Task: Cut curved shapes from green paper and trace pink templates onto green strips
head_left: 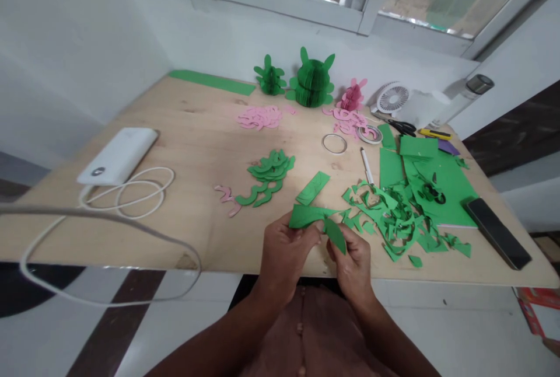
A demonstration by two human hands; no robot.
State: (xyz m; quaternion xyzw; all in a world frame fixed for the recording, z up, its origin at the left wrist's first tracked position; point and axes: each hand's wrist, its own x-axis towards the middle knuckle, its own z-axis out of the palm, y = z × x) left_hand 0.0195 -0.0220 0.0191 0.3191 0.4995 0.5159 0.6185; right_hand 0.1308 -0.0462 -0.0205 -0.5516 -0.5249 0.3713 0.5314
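Observation:
My left hand (284,257) is closed on a strip of green paper (306,214) just above the table's front edge. My right hand (353,257) is closed at the strip's right end, where a leaf-shaped green flap (336,236) hangs down. Whether the flap is joined to the strip is hidden by the fingers. Just beyond the hands lies a green paper rectangle (312,188) with drawn lines. To its left are a stack of wavy green cutouts (272,166) and small pink curled pieces (227,197). Green paper scraps (394,216) are heaped right of my right hand.
Honeycomb paper figures (311,82) stand along the wall, with pink cutouts (260,117) before them. At right lie small scissors (433,192), a dark phone (497,233), a pen (366,165) and a tape roll (370,134). A white power bank (118,155) with a looping cable is left.

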